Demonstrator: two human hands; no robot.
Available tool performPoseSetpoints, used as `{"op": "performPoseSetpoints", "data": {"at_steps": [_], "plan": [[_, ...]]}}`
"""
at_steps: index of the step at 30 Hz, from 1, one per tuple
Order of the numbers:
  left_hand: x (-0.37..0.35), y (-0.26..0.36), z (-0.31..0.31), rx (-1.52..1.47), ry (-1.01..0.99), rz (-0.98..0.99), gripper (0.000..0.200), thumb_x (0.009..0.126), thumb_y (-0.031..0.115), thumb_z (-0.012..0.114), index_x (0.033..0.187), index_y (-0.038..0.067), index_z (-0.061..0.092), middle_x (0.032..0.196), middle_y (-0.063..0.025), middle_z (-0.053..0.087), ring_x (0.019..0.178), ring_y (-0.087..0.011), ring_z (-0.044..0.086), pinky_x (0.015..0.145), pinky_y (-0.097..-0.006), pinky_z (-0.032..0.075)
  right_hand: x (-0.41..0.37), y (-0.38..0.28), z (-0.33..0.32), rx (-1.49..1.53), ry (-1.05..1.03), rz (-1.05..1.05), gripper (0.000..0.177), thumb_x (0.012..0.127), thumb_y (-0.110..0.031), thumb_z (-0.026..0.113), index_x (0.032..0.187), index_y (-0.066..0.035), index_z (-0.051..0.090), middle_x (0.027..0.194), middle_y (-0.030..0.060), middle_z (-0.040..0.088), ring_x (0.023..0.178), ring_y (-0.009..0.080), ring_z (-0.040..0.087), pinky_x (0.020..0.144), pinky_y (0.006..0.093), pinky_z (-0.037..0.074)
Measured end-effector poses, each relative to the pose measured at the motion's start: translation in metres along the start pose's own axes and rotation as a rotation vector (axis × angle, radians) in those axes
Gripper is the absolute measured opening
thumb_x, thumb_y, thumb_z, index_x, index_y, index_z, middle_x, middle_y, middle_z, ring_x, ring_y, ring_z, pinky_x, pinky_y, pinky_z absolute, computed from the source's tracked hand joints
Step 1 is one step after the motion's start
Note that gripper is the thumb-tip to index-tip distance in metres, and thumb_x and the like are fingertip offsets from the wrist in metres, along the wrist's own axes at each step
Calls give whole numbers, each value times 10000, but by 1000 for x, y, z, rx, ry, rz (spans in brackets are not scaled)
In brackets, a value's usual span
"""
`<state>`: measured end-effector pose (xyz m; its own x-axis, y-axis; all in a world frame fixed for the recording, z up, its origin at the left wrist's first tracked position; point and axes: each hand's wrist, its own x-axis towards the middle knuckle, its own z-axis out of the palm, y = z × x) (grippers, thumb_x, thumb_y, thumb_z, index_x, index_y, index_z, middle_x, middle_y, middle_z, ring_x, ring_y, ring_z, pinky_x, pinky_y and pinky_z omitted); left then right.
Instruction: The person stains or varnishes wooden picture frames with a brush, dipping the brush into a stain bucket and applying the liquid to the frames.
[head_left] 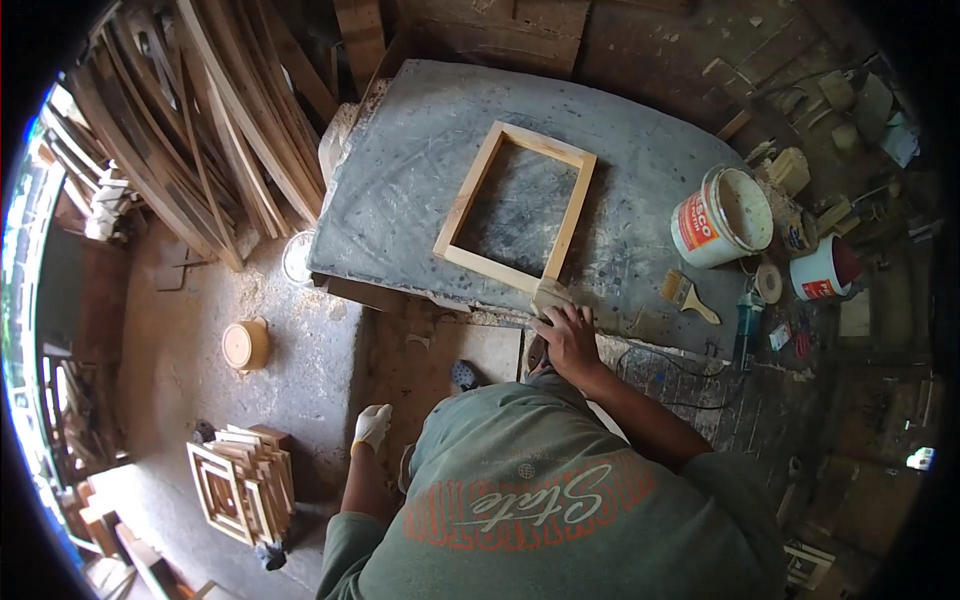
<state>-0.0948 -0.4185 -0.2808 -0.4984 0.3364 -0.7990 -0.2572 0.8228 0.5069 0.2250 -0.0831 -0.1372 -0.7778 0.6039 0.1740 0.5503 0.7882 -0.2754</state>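
Observation:
A rectangular wooden frame (pixel 458 216) lies flat on the grey worktable (pixel 390 160), one corner toward me. At that near corner my bare right hand (pixel 568 342) is closed around a small beige pad (pixel 550 296), which overlaps the end of the frame. The exact kind of pad I cannot tell. My left hand (pixel 373 426), in a white glove with a yellowish cuff, hangs low at my left side, away from the table. Its fingers are curled in, and nothing shows in them.
Right of the frame stand a white putty bucket (pixel 697 228), a paintbrush (pixel 690 296), a roll of tape (pixel 768 282) and a smaller tub (pixel 815 272). On the floor at left are stacked small frames (pixel 240 485) and a yellow lidded tub (pixel 246 345). Long boards (pixel 150 140) lean at upper left.

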Motion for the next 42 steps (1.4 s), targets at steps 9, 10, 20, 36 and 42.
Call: {"op": "performPoseSetpoints", "data": {"at_steps": [9, 10, 20, 36, 42], "plan": [[-16, 2, 1, -79, 107, 62, 372, 895, 321, 658, 1072, -6, 681, 838, -34, 661, 672, -121, 580, 585, -281, 466, 45, 46, -51, 672, -70, 64, 217, 872, -171, 687, 1070, -85, 716, 934, 44, 676, 818, 216, 606, 723, 347, 485], [-19, -4, 3, -97, 122, 61, 374, 895, 323, 657, 1072, -6, 681, 837, -34, 661, 669, -122, 581, 587, -282, 468, 62, 60, -62, 900, -98, 221, 221, 902, -204, 692, 1074, -66, 706, 888, 15, 676, 747, 167, 603, 672, 302, 497], [-97, -47, 66, -295, 284, -161, 345, 901, 311, 663, 1076, 13, 679, 854, -26, 666, 673, -120, 592, 580, -279, 471, 154, 152, 3, 1116, -680, 321, 209, 885, -220, 712, 1004, -49, 683, 819, -3, 657, 638, 62, 567, 490, 211, 413], [-137, -88, 156, -277, 335, -245, 376, 921, 328, 653, 1090, -6, 687, 884, -64, 696, 722, -149, 622, 666, -305, 499, 296, 90, 76, 1080, -796, 13, 221, 877, -230, 725, 1009, -55, 692, 788, 1, 645, 613, 74, 562, 487, 231, 441], [-115, -15, 119, -335, 473, -151, 368, 910, 323, 665, 1064, -10, 689, 850, -62, 685, 765, -133, 610, 700, -293, 490, 318, 67, 91, 1063, -670, 6, 224, 858, -242, 727, 979, -55, 709, 767, 8, 670, 573, 73, 568, 482, 237, 445]]}}
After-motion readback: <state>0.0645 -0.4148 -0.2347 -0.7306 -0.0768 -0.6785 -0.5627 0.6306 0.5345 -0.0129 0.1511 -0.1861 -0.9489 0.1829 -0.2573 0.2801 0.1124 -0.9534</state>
